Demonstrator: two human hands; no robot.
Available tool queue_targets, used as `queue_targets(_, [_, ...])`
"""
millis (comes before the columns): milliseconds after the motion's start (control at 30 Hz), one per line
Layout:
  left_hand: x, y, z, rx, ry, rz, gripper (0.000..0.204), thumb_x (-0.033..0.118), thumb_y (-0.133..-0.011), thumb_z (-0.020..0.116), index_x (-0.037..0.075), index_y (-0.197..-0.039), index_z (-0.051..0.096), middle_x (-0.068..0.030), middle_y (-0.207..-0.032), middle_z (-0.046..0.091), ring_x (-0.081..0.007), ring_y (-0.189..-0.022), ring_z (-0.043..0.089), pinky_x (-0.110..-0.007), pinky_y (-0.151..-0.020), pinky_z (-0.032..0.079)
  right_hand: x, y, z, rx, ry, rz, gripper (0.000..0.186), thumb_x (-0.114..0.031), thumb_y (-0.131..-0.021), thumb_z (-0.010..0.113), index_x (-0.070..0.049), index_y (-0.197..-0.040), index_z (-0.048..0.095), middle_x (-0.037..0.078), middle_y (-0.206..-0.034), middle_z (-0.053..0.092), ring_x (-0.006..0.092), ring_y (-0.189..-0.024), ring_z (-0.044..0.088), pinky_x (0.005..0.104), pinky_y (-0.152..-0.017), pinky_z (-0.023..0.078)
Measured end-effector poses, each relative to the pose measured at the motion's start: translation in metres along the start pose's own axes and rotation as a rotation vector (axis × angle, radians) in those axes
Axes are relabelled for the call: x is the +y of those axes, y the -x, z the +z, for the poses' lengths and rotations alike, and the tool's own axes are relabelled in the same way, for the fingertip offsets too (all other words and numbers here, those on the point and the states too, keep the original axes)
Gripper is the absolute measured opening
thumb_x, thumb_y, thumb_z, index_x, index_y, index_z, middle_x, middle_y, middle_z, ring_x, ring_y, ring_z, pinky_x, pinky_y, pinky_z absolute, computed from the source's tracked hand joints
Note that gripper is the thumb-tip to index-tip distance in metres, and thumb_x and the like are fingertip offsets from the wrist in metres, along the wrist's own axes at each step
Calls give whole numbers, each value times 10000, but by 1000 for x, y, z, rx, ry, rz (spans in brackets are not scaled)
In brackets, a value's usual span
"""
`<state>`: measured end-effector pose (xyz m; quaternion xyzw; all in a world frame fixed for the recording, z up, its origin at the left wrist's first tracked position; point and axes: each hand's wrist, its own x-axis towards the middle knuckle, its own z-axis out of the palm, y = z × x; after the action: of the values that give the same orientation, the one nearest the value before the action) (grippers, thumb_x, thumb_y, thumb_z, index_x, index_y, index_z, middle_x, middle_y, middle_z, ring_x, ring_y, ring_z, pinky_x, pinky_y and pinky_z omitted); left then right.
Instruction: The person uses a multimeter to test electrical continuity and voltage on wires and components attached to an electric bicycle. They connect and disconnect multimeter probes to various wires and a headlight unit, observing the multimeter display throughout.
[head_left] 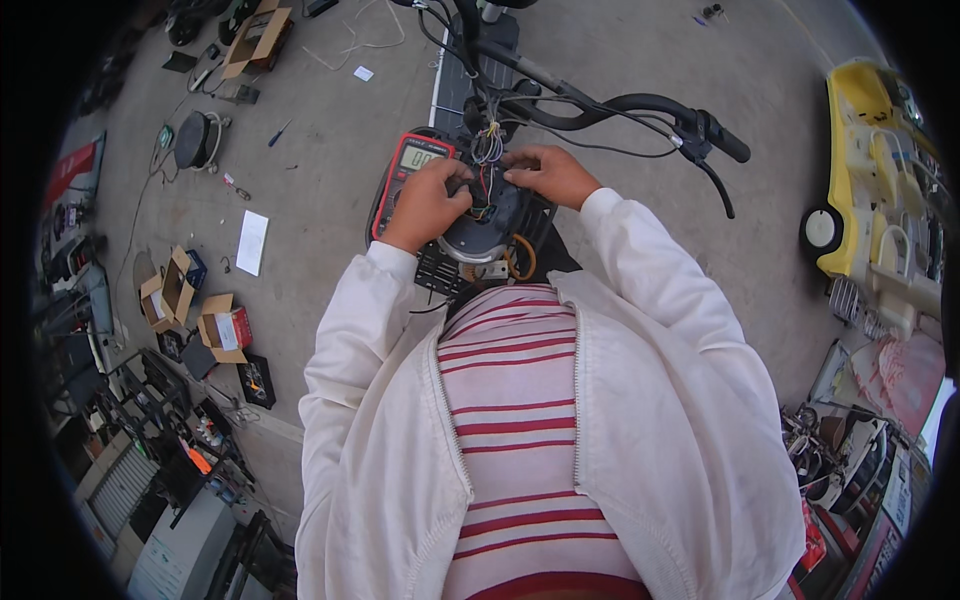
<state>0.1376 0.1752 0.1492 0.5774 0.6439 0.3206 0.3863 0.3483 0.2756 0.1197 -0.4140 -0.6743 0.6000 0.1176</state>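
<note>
A red-framed multimeter (385,202) with a lit display lies on the left of the vehicle's front, partly under my left hand. My left hand (430,207) is closed, its fingertips bent in toward thin coloured wires; what it pinches is too small to make out. Opposite, my right hand (556,176) has thumb and fingers drawn together at the wires' right side, and their tips hide anything between them. A tangled wire bundle (488,146) rises between the hands. Below them sits a dark rounded headlight housing (485,238) with thin wires over it.
Black handlebars (630,104) with a brake lever (715,180) reach up and right. A cable reel (198,140), a screwdriver (280,132), a white sheet (252,242) and cardboard boxes (222,328) lie on the floor at left. A yellow toy-like car (850,150) stands at right.
</note>
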Motion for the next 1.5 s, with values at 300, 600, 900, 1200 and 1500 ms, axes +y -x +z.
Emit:
queue_targets(300, [-3,2,8,89,44,-19,207,81,-735,653,2,-926,650,-132,-810,662,-249,-725,655,-333,-683,508,-28,6,28,266,88,-103,213,-172,-770,697,12,-876,676,136,-862,667,199,-806,644,301,-756,485])
queue_targets(600, [-14,5,14,125,62,-93,234,50,-821,604,-37,-1036,638,-85,-872,691,-132,-797,647,-273,-727,500,-38,8,20,127,-362,151,199,-104,-822,657,35,-962,623,75,-857,653,130,-812,599,258,-755,463])
queue_targets(900, [-5,8,14,41,280,-199,255,65,-850,617,-47,-1079,619,-82,-914,686,-110,-821,632,-246,-738,484,-34,1,20,-40,-374,177,223,-101,-787,704,28,-963,658,69,-906,662,141,-834,595,262,-787,451])
queue_targets(1200, [-18,6,17,-20,495,-304,270,62,-851,593,-44,-1099,599,-62,-916,662,-96,-805,607,-223,-718,464,-25,0,16,-65,-396,179,189,-130,-813,676,7,-940,654,40,-883,641,118,-825,558,255,-773,430])
queue_targets(1500, [-19,-1,17,-63,641,-396,249,79,-786,622,-22,-1012,648,-29,-858,658,-85,-727,563,-216,-652,422,-28,3,12,-18,-404,203,134,-100,-834,663,-8,-927,630,33,-847,645,100,-748,583,222,-681,452])
